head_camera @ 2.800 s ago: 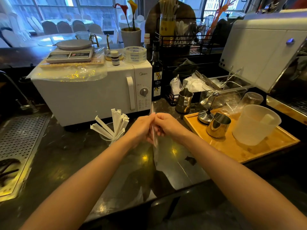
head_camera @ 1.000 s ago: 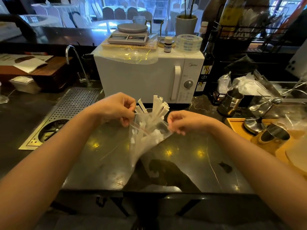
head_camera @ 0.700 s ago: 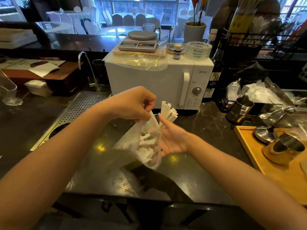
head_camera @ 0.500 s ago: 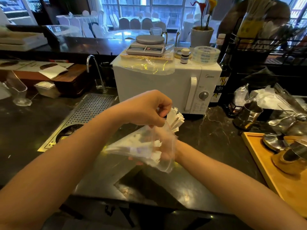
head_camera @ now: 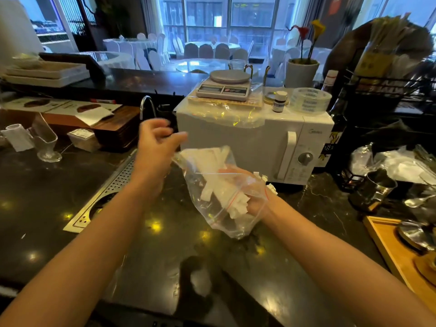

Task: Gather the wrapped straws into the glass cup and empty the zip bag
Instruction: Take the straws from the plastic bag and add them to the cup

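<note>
The clear zip bag [head_camera: 213, 208] with a red seal line hangs in the air over the dark counter, in front of the microwave. My right hand [head_camera: 253, 198] is pushed inside it and is closed around a bundle of white wrapped straws [head_camera: 219, 185], so the bag drapes over hand and wrist. A few more straw tips [head_camera: 264, 180] poke out just behind that hand. The glass cup is hidden behind the hand and bag. My left hand [head_camera: 154, 147] is blurred, raised just left of the bag's upper corner, with its fingers loosely spread and nothing in them.
A white microwave [head_camera: 271, 147] carries a kitchen scale [head_camera: 224, 87] and a tape roll [head_camera: 310, 100]. At the left are a perforated drain tray [head_camera: 113, 185], a faucet [head_camera: 147, 107] and a footed glass [head_camera: 46, 142]. A wooden tray [head_camera: 387, 251] with metal pitchers sits at the right.
My left hand has let go of the bag's rim and moved up and to the left. My right hand, inside the bag, has closed on the straws and lifted them.
</note>
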